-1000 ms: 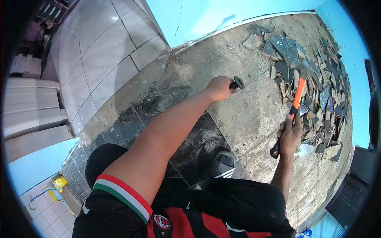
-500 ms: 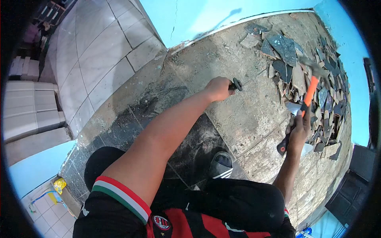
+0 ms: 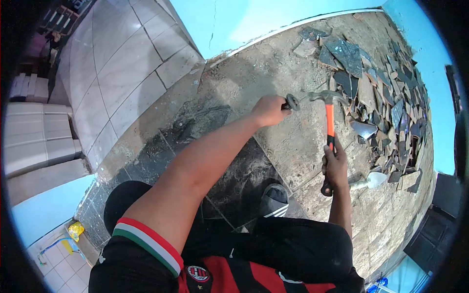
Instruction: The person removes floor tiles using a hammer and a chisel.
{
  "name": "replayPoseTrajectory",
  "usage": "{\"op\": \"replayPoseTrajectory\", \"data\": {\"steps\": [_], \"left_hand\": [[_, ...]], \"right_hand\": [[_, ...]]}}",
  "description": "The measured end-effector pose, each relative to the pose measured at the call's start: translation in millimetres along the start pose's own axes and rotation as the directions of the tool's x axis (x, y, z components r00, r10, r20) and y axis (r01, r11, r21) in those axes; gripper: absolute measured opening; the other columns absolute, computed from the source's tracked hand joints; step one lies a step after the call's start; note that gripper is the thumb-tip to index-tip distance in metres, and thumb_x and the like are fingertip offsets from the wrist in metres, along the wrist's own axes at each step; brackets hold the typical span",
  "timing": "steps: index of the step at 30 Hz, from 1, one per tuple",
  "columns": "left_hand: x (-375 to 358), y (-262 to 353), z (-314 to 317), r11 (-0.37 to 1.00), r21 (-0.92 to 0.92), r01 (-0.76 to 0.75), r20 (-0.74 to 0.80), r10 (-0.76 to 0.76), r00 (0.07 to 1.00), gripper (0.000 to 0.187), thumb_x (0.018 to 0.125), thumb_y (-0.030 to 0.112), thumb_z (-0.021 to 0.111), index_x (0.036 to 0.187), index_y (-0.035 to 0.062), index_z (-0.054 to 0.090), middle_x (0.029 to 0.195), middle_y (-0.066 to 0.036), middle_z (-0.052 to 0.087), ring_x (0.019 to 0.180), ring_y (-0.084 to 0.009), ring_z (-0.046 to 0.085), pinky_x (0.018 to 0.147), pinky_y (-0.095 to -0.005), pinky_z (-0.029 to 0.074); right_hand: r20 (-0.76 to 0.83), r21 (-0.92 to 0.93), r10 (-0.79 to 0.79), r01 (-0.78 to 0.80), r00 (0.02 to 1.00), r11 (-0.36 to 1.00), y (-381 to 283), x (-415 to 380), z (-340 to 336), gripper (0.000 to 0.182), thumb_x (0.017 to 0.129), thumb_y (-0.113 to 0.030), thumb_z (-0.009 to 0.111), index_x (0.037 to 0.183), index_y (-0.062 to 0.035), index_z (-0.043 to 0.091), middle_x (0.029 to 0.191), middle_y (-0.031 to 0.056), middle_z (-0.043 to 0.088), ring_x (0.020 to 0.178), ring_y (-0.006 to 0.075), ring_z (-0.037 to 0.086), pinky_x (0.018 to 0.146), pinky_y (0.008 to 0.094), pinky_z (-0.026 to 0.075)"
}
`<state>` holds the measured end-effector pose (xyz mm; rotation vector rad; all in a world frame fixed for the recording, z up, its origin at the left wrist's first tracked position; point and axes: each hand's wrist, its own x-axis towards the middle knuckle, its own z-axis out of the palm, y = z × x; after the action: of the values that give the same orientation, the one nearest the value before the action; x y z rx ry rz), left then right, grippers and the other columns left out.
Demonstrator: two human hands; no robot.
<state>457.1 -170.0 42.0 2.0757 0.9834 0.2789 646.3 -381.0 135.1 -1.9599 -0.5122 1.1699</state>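
My left hand [image 3: 269,111] is wrapped round a dark chisel [image 3: 292,102], whose round striking end points to the right; its blade is hidden behind the hand. In my right hand [image 3: 336,168] is a claw hammer [image 3: 330,119] with an orange and black handle. The hammer's metal head is a short gap to the right of the chisel's end. Below my left forearm, black floor tiles [image 3: 239,176] covered in dust meet the bare rough floor [image 3: 298,146].
A heap of broken tile pieces [image 3: 395,110] spreads along the blue wall at the right. A trowel [image 3: 376,179] lies near its lower edge. My sandalled foot [image 3: 274,198] stands on the black tiles. White tiles [image 3: 132,63] cover the raised floor at upper left.
My right hand has swung the hammer left from over the broken tiles, bringing its head close to the chisel. My left hand stays nearly still. The trowel now shows fully.
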Motion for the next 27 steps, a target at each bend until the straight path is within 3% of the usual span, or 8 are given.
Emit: {"op": "replayPoseTrajectory", "data": {"steps": [3, 15, 20, 24, 27], "left_hand": [[1, 6, 0, 0.999, -0.032, 0.009, 0.09, -0.006, 0.996, 0.035, 0.086, 0.035, 0.076, 0.095, 0.0009, 0.072, 0.079, -0.021, 0.068, 0.082, -0.0396, 0.068, 0.075, -0.0495, 0.051], [7, -16, -15, 1.0, -0.017, 0.026, -0.005, -0.026, 1.0, 0.034, 0.088, 0.035, 0.074, 0.09, 0.0013, 0.071, 0.077, -0.019, 0.067, 0.079, -0.039, 0.068, 0.073, -0.0489, 0.051], [6, -3, -14, 0.998, 0.024, 0.061, 0.114, -0.064, 0.991, 0.035, 0.088, 0.035, 0.075, 0.093, 0.0003, 0.071, 0.079, -0.02, 0.068, 0.081, -0.0385, 0.068, 0.074, -0.049, 0.051], [9, -5, -5, 0.996, 0.091, 0.012, 0.09, -0.02, 0.996, 0.036, 0.089, 0.036, 0.074, 0.096, 0.0004, 0.071, 0.083, -0.021, 0.069, 0.084, -0.0388, 0.069, 0.077, -0.0499, 0.052], [16, -5, 1, 0.992, 0.082, 0.094, 0.142, -0.105, 0.984, 0.036, 0.089, 0.036, 0.074, 0.099, 0.001, 0.072, 0.087, -0.02, 0.071, 0.087, -0.0388, 0.069, 0.079, -0.0499, 0.052]], "right_hand": [[-0.03, 0.049, -0.023, 0.024, 0.999, 0.999, -3, 2, -4, 0.059, 0.102, -0.012, 0.057, 0.156, -0.0091, 0.035, 0.063, -0.0045, 0.044, 0.047, 0.0059, 0.041, 0.041, 0.0241, 0.035], [-0.066, 0.014, -0.05, 0.051, 0.997, 0.999, -10, -3, -15, 0.059, 0.103, -0.015, 0.057, 0.157, -0.0081, 0.034, 0.063, -0.003, 0.046, 0.046, 0.006, 0.041, 0.04, 0.0224, 0.035], [-0.039, 0.024, -0.042, 0.043, 0.998, 0.999, -15, -2, -16, 0.059, 0.103, -0.014, 0.057, 0.157, -0.0073, 0.034, 0.065, -0.0022, 0.047, 0.047, 0.0068, 0.043, 0.042, 0.0235, 0.037], [-0.104, -0.021, -0.127, 0.125, 0.986, 0.992, -23, -3, -29, 0.058, 0.103, -0.016, 0.058, 0.156, -0.0085, 0.036, 0.065, -0.003, 0.047, 0.047, 0.0063, 0.043, 0.041, 0.0233, 0.037], [-0.217, -0.017, -0.194, 0.196, 0.957, 0.981, -38, -1, -42, 0.054, 0.104, -0.016, 0.057, 0.155, -0.0088, 0.038, 0.066, -0.0039, 0.047, 0.049, 0.0053, 0.043, 0.042, 0.0221, 0.037]]}}
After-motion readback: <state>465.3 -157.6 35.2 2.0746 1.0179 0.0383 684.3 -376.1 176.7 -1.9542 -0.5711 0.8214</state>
